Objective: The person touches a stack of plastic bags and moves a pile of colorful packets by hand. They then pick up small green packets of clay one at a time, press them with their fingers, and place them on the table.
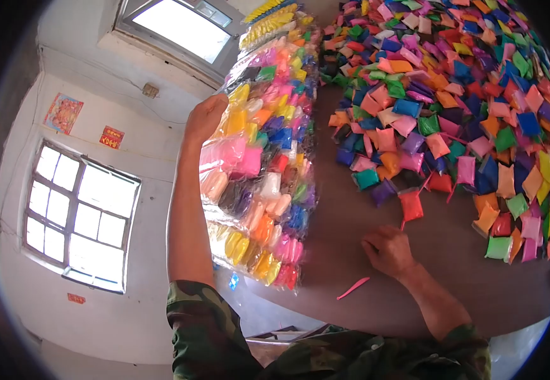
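My left hand (208, 116) is raised at the outer edge of a row of clear plastic bags (270, 185) filled with colourful packets. Its fingers are curled against the plastic, and their tips are hidden. My right hand (389, 251) is low over the brown table with its fingers closed. Just beyond it lies a red packet (411, 204), with a thin pink stick between packet and hand. Whether the fingers grip that stick does not show. A pink plastic tool (353, 288) lies on the table, left of and nearer me than the right hand.
A large heap of small coloured packets (439, 107) covers the far and right parts of the brown table (335, 234). Yellow packs (267, 28) are at the far end of the bag row. Windows (79, 215) are in the wall at left.
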A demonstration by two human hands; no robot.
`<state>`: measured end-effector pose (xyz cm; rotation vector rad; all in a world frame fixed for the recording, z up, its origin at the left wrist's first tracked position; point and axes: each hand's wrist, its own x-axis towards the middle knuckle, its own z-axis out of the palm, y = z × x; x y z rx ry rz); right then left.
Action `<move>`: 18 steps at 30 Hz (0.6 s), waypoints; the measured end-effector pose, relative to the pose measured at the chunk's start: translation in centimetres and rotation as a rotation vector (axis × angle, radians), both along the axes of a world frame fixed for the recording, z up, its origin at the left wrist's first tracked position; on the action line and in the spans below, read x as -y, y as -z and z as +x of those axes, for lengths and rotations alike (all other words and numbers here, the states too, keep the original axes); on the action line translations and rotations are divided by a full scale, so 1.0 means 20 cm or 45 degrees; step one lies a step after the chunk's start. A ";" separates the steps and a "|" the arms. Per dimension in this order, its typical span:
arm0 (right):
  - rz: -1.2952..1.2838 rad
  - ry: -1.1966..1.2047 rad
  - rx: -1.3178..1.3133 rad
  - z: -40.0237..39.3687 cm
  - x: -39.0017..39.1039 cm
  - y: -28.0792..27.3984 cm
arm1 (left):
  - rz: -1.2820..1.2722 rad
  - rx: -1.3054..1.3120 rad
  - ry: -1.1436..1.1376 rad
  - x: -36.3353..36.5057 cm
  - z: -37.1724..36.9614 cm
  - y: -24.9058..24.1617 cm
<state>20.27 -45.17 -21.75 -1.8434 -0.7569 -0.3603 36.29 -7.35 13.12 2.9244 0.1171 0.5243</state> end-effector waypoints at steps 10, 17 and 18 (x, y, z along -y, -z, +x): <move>0.015 -0.035 -0.014 0.01 0.00 0.01 | 0.086 -0.081 0.056 -0.02 0.13 -0.01; -0.003 -0.037 -0.037 0.01 0.01 0.02 | 0.134 -0.065 0.087 0.20 0.28 -0.02; 0.009 -0.039 -0.037 0.01 0.01 0.02 | 0.144 -0.072 0.083 0.19 0.32 -0.01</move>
